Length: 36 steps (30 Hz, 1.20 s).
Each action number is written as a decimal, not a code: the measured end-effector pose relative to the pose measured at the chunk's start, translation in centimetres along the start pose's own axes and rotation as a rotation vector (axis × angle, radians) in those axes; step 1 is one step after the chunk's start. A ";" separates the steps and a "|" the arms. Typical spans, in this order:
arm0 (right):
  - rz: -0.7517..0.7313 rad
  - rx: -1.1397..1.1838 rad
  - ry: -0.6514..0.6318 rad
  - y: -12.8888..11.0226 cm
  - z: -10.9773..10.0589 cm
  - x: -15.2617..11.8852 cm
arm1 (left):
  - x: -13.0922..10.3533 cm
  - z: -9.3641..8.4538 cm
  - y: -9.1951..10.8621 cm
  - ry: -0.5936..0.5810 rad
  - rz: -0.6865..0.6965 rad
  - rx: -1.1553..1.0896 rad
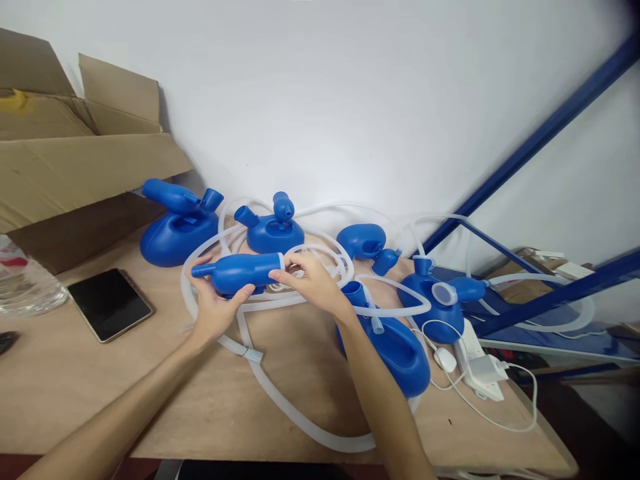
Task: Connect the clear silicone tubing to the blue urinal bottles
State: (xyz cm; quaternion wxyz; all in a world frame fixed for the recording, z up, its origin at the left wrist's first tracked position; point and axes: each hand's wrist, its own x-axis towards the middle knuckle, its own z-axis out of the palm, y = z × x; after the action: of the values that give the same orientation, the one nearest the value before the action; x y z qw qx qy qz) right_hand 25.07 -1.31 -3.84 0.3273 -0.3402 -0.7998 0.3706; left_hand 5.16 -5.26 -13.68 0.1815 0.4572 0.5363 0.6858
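Observation:
A blue plastic funnel piece lies sideways between my hands, its narrow spout to the left. My left hand wraps round its underside near the spout. At the wide right end, my right hand pinches the white rim. Coils of clear tubing lie behind and below the piece. Blue bottles with handles stand around: one at the left, one at the back, and one partly behind my right forearm. Another bottle at the right has tubing and a round white-rimmed opening beside it.
An open cardboard box stands at the back left. A black phone and a clear water bottle are on the wooden table. A white power strip with cables and blue metal rack bars are at the right.

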 end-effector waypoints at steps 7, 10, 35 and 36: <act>-0.071 0.119 -0.089 2.0 0.1 1.0 | 0.7 -0.4 -0.6 -0.086 -0.214 -0.166; -0.113 0.272 -0.002 3.1 -0.2 1.5 | 1.3 -0.4 -0.8 -0.151 -0.350 -0.352; 0.463 -1.147 -0.491 7.6 -1.4 5.3 | 2.2 0.2 -0.4 -0.106 -0.372 -0.369; 0.449 -1.156 -0.490 7.6 -1.1 5.1 | 2.2 0.2 -0.4 -0.112 -0.376 -0.357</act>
State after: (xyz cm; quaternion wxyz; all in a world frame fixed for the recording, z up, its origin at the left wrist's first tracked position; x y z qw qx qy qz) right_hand 25.37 6.82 -8.09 -0.1842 -0.5251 -0.8309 0.0077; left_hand 4.05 -3.38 -13.06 0.4128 0.3476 0.4714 0.6976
